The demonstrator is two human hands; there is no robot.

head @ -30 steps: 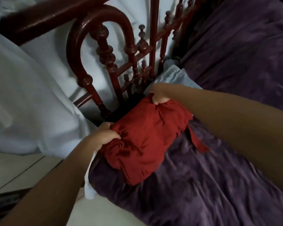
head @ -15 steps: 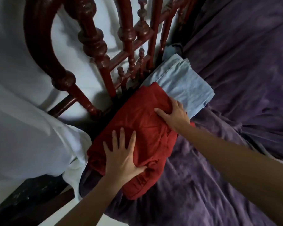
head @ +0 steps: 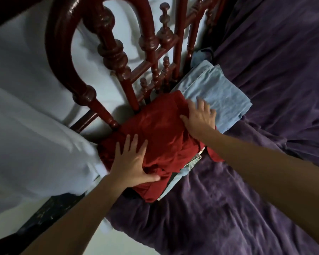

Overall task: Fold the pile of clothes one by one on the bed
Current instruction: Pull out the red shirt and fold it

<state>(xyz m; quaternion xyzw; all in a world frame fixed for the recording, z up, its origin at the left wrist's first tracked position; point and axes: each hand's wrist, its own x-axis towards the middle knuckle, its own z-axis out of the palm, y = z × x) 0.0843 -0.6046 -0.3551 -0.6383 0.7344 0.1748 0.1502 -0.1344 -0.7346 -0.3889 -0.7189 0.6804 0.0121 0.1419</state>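
Dark red turned-wood railing (head: 112, 54) stands beyond the left hand (head: 131, 166). White fabric (head: 26, 135) hangs left of it; pale floor (head: 133, 243) below the wrist.

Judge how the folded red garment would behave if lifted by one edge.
Probably floppy: the red garment shows soft creases and bulging folds under the flat left hand and right hand. Lifted by one edge, it would likely sag and unfold. Its cloth looks thin, so probably light.

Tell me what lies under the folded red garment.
A pale blue cloth edge peeks out from beneath the red garment at its near side, on the purple bedspread. The rest of it is covered. The left hand rests flat on top.
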